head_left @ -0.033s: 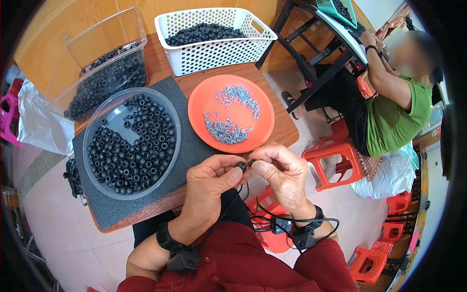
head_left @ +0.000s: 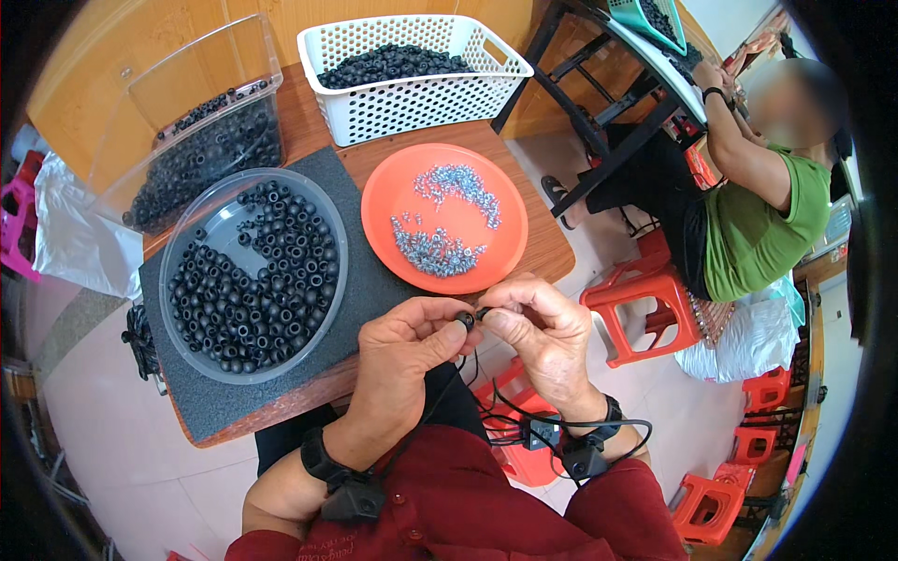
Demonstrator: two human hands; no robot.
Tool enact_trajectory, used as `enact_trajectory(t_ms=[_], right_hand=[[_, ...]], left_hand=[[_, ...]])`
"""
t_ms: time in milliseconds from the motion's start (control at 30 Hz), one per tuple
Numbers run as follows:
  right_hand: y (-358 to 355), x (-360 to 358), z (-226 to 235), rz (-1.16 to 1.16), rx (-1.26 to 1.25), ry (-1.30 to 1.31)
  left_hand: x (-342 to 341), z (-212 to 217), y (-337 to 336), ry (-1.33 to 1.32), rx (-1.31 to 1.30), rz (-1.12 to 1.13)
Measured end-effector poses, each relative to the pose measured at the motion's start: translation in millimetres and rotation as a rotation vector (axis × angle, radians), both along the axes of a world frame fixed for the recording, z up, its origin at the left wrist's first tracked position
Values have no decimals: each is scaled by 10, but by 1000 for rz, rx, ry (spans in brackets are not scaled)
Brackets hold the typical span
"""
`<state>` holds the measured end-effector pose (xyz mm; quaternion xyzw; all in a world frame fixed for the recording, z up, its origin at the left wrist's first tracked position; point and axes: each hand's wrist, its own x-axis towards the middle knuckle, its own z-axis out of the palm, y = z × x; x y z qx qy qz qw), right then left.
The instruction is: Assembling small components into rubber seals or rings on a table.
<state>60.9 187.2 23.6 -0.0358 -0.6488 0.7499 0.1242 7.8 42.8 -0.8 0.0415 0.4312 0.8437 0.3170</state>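
My left hand (head_left: pixel 409 343) pinches a small round black piece (head_left: pixel 465 320) with a hole in its face, between thumb and forefinger. Close beside it, my right hand (head_left: pixel 545 329) grips a smaller dark piece (head_left: pixel 483 314) at its fingertips, facing the hole. Whether the two pieces touch I cannot tell. Just beyond my hands lies an orange plate (head_left: pixel 379 224) with two heaps of small shiny metal parts (head_left: pixel 438 252). To the left stands a round clear tub (head_left: pixel 173 332) filled with many hollow black pieces (head_left: pixel 271 318) like the one I hold.
A white perforated basket (head_left: pixel 412 110) of black parts and a clear bin (head_left: pixel 210 159) stand at the back of the wooden table (head_left: pixel 547 229). A grey mat (head_left: pixel 201 411) lies under the tub. At right, a person in a green shirt (head_left: pixel 767 215) sits near red stools (head_left: pixel 645 304).
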Motion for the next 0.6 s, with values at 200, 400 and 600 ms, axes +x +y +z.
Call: enact_trajectory(t_ms=[200,400,600], right_hand=[[12,-10,-33,-43,228,64],[33,-29,-21,-101,457,141],[56,-58,8,-121,707,252]], left_hand=[[-7,6,-9,-1,0,-16],[-12,16,-8,-20,-4,-30],[-21,5,-6,-19,-13,-33]])
